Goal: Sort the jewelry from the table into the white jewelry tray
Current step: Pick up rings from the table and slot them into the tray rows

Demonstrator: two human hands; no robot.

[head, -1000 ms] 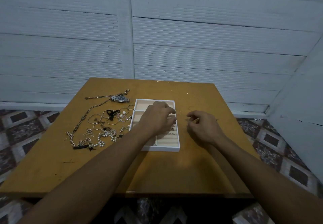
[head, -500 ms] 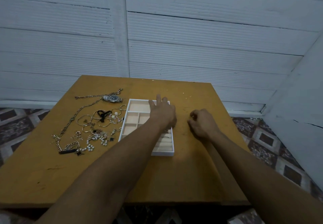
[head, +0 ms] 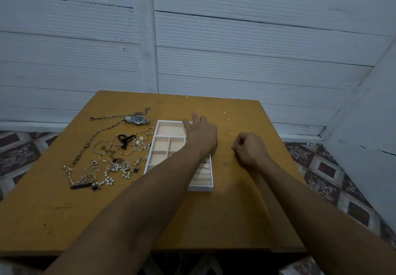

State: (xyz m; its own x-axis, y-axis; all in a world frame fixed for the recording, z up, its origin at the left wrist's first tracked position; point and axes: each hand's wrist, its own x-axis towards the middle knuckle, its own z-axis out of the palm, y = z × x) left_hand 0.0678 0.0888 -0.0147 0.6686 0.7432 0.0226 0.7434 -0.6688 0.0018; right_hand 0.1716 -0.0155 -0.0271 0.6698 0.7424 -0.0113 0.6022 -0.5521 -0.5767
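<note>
The fingers of the left hand [head: 200, 134] were spread flat and open over the far right corner of the white tray [head: 201, 188], holding nothing that could be seen; the palm and forearm hid most of the tray's middle. The right hand [head: 249, 149] lay on the table [head: 235, 210] just right of the tray, its fingers curled in with the thumb against them; whether they pinched something small could not be told.

The tray sat mid-table, its open pink compartments looking empty, with small pieces showing among the ring rolls at its near end. The jewelry [head: 111, 161] lay in a loose heap on the table just left of the tray: thin hoops, pearl strands, chains, a black bow, and a watch [head: 137, 120] at the far edge.

The pieces were probably light and limp, the chains and pearl strands likely to tangle and drag neighbours along. A hoop would best be pinched at its rim, a chain lifted near its middle, the watch taken by its case.
</note>
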